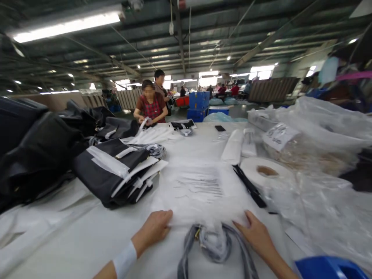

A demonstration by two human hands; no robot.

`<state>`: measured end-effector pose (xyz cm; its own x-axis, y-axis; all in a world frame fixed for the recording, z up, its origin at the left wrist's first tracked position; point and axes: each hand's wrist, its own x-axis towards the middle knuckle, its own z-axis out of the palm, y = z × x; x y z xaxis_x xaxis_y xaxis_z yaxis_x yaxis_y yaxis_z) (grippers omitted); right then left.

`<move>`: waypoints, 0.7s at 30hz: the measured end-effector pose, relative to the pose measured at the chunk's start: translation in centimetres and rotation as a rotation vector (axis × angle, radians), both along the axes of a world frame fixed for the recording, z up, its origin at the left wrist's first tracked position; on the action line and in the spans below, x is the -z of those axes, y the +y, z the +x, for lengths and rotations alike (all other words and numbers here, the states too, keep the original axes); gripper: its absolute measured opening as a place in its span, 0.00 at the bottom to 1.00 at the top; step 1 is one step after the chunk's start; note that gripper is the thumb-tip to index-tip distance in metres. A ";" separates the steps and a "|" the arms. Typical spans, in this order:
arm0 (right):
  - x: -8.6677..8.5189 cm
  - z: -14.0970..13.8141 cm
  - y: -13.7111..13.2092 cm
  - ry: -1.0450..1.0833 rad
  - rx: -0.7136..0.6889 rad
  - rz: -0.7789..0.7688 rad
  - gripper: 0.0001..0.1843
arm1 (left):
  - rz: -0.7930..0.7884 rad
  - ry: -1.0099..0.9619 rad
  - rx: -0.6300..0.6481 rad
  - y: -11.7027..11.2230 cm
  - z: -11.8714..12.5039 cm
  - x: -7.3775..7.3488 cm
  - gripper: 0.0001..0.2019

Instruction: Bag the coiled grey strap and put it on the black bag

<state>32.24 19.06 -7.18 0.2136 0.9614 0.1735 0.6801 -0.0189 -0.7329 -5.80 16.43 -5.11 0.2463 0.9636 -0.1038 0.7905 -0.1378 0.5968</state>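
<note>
A white translucent plastic bag (203, 186) with blurred lines of dark print lies flat in front of me. My left hand (154, 229) is closed on its near left corner, fingers curled under and thumb on top. At the near right corner my right hand (257, 232) pinches the bag's edge between thumb and fingers. Grey straps (188, 248) with a gold-coloured metal piece stick out from the bag's near edge, between my hands. Part of them is wrapped in clear plastic. What lies inside the bag is hard to make out.
Folded black bags (101, 170) are stacked at left, beside a larger black heap (35, 151). On the right are a white roll (250, 170), a black strip (250, 188), clear plastic bags (328, 209) and a blue bin (328, 268). Across the table a person (151, 104) handles white strips.
</note>
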 end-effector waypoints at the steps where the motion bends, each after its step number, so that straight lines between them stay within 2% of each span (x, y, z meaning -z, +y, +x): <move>1: -0.1 -0.4 -0.8 -0.070 -0.031 -0.024 0.23 | -0.026 0.079 0.040 -0.6 0.3 0.5 0.12; 3: -0.2 -0.8 -2.2 -0.140 -0.081 -0.037 0.19 | -0.054 0.196 0.067 -1.5 1.3 1.0 0.12; 6: 0.2 -0.3 -3.0 -0.170 -0.103 -0.021 0.13 | -0.073 0.278 0.007 -1.7 3.2 1.2 0.08; 8: 0.8 0.3 -2.9 -0.187 -0.104 0.007 0.12 | -0.079 0.267 -0.055 -1.3 4.2 1.1 0.07; 11: 1.6 1.2 -2.3 -0.205 -0.099 0.068 0.09 | -0.067 0.160 -0.097 -0.6 5.0 1.0 0.14; 13: 2.2 1.5 -2.3 -0.207 -0.115 0.103 0.13 | -0.058 0.069 -0.095 -0.4 5.0 1.2 0.17; 16: 3.4 1.8 -3.3 -0.194 -0.169 0.134 0.18 | -0.071 -0.014 -0.085 -0.3 4.9 1.4 0.15; 21: 6.0 2.3 -4.2 -0.094 -0.153 0.150 0.20 | -0.075 -0.006 -0.088 -0.6 6.6 0.5 0.12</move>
<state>34.49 14.82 -13.20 0.0437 0.9433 0.3291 0.7320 0.1939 -0.6531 0.78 15.79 -5.66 0.1620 0.9711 -0.1754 0.7940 -0.0227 0.6074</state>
